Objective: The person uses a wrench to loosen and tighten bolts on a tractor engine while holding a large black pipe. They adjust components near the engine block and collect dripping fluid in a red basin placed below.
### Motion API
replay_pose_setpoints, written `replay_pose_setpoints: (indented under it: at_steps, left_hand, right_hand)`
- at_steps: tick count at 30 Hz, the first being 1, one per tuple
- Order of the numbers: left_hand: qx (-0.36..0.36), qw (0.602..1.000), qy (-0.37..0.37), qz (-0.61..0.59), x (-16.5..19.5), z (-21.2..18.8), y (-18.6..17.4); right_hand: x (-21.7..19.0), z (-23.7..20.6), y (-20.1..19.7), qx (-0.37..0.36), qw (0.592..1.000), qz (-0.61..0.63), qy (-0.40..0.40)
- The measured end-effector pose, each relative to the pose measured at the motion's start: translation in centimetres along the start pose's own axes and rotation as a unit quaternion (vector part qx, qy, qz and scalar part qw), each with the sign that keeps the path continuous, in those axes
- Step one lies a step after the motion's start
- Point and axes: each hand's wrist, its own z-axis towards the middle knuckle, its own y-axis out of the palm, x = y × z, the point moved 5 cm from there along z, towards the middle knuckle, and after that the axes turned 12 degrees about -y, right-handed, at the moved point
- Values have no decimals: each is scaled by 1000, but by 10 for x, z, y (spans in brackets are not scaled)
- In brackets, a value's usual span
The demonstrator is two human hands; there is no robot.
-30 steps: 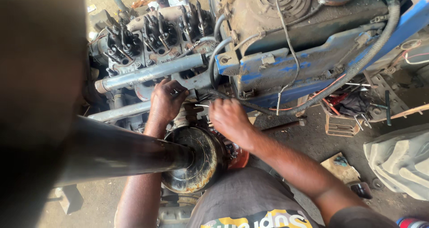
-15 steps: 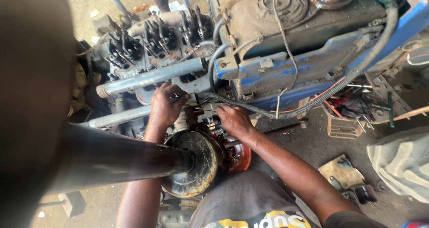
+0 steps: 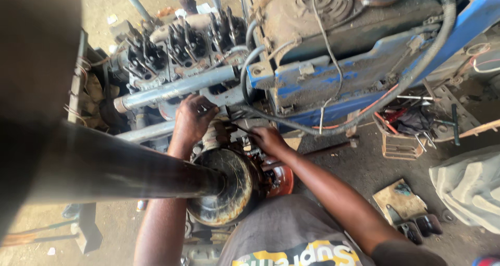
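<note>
The left hand point(image 3: 192, 119) is pressed against the side of the engine point(image 3: 182, 63), fingers curled closed around a small grey part point(image 3: 216, 135) just under the long grey tube point(image 3: 177, 89). The right hand point(image 3: 268, 141) is set close beside it, fingers bent and pinched on something small and dark (what exactly cannot be told, it is hidden by the fingers). Both hands are kept just above the round rusty housing point(image 3: 229, 188), out of which a thick dark pipe point(image 3: 120, 169) is seen running off to the left. An orange-red part point(image 3: 281, 180) is tucked just behind that housing, under the right forearm. The blue machine body point(image 3: 333, 83) is seen to the right of the hands, a black hose point(image 3: 416, 73) looped across it. Farther right, a small crate of tools point(image 3: 401, 141) is laid on the dirt floor point(image 3: 364, 172), well apart from the work.
</note>
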Motion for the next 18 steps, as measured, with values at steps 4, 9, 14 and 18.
replay_pose_setpoints:
  at_steps: [4,9,14,18]
  left_hand:
    - [-4,1000,-10,17,-1,5,1]
    - [5,1000,0,6,-2,6,1]
    - [8,1000,9,17,-2,6,2]
    - [3,1000,-3,18,-5,7,3]
  right_hand:
    - [-28,1,-26,-33,993,-115,-7]
    - [-75,27,-55,-61,962,-255,-71]
    - [-101,52,-57,-147,904,-384,-115]
    - [-114,72,-53,-207,890,-393,-105]
